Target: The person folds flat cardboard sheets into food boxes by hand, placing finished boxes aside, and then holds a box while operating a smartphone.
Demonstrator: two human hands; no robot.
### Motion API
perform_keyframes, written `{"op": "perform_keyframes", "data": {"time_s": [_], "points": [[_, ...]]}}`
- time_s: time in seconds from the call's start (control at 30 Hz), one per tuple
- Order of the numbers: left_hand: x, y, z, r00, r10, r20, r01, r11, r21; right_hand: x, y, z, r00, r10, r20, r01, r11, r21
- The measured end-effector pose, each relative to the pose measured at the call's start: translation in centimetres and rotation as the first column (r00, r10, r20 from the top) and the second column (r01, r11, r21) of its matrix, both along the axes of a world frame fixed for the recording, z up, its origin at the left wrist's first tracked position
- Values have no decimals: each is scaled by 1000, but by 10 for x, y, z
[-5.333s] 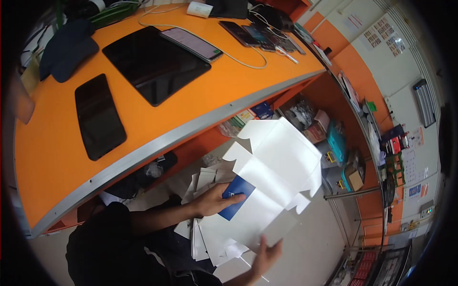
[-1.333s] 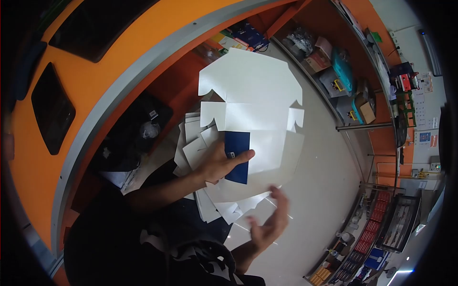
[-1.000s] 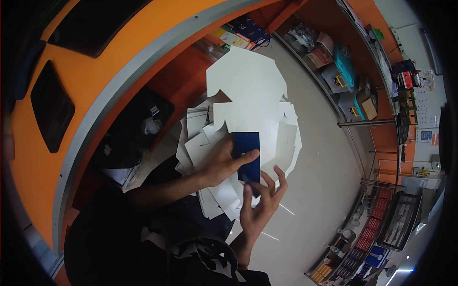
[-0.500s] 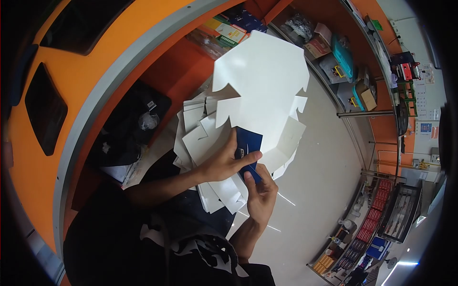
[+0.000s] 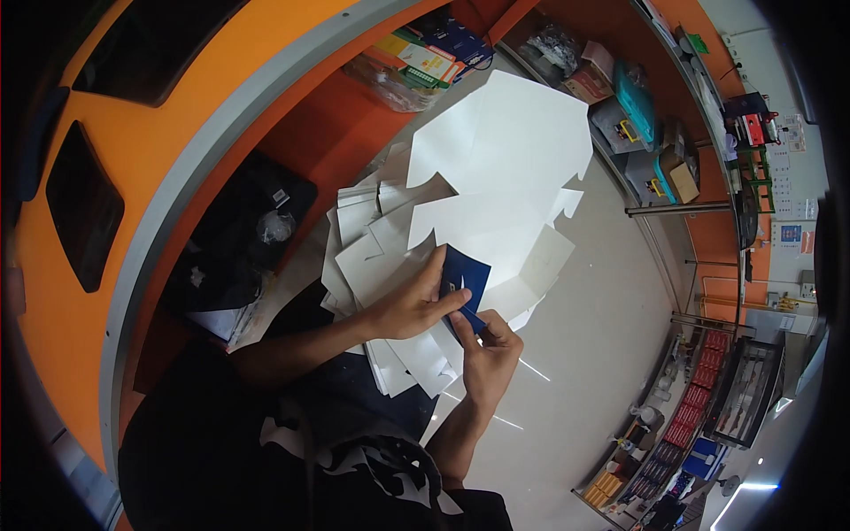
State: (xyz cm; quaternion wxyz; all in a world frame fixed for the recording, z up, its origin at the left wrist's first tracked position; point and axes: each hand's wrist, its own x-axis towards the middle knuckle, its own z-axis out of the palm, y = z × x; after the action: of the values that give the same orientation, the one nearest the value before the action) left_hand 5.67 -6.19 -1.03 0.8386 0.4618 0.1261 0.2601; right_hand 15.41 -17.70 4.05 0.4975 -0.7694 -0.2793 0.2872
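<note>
- Since half a second ago, the right hand [image 5: 490, 354] has closed in tighter on the lower corner of the blue panel [image 5: 464, 276], and the white flat box blank [image 5: 505, 168] has tipped a little further away from the person.
- The left hand [image 5: 409, 305] is clamped on the blank, thumb lying across the blue panel and fingers behind the sheet.
- The right hand pinches the blue panel's lower edge between thumb and fingers, just under the left thumb; the two hands touch or nearly touch there.
- The blank stands unfolded above both hands, its notched flaps spread toward the orange counter [image 5: 106, 292] and the floor.
- A loose stack of white blanks [image 5: 367, 257] lies on the person's lap, below and left of the held sheet.
- The blue panel may be the blank's printed face folded over, though the view is too small to be sure.
- A dark phone [image 5: 81, 205] lies on the counter, well apart from the hands.
</note>
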Motion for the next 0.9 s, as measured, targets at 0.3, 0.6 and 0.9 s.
{"op": "perform_keyframes", "data": {"time_s": [0.3,0.6,0.9], "points": [[-4,-2,7,1000,-11,-19,11,1000,1,0,-12,29,932,301,203,-299,953,-39],[-10,-11,21,995,-44,-86,63,972,228,-3,-9,16,963,97,251,-113,992,49],[-8,-5,26,969,175,-173,-106,931,351,10,11,71,904,97,417,-195,960,199]]}}
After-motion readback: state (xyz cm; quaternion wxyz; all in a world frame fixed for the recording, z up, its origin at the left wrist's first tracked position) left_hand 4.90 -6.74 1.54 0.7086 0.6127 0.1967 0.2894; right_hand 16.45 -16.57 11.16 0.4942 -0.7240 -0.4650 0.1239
